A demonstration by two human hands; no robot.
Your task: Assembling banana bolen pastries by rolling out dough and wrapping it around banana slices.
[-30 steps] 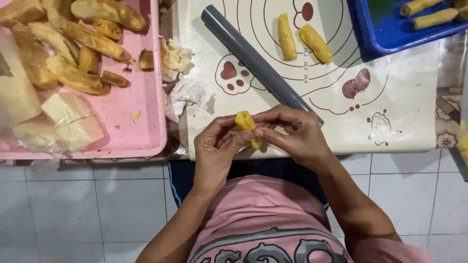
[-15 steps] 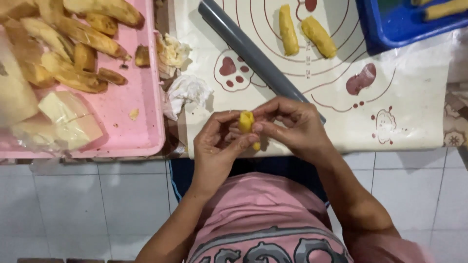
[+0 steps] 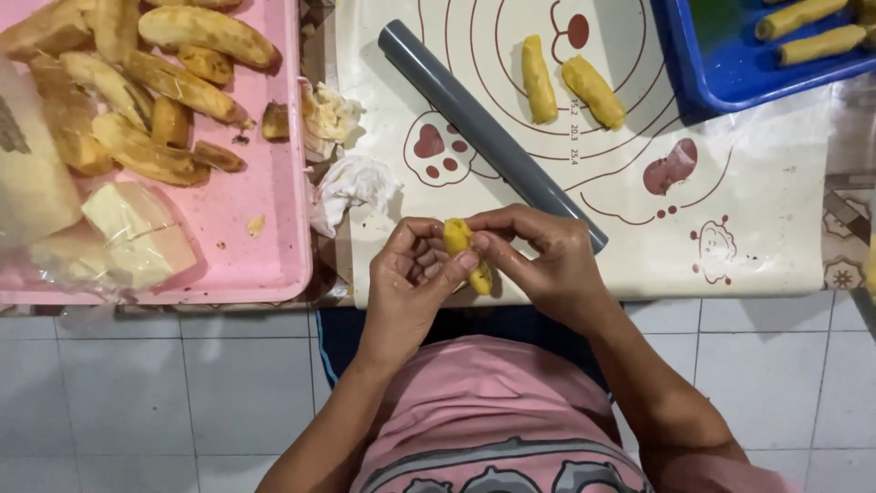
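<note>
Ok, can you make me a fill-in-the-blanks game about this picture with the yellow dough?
1. Both hands pinch one small ____ dough piece between the left hand and right hand.
2. The grey rolling pin lies on the ____.
3. The fried bananas sit on a ____ tray.
4. Two finished rolls lie on the mat, others in a ____ tray.

Missing words: yellow; mat; pink; blue

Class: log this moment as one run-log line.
left hand + right hand: pinching small yellow dough roll | behind: grey plastic rolling tube on printed baking mat

Pink shirt [image 3: 493, 411] with grey printed band, bare forearms.
</note>
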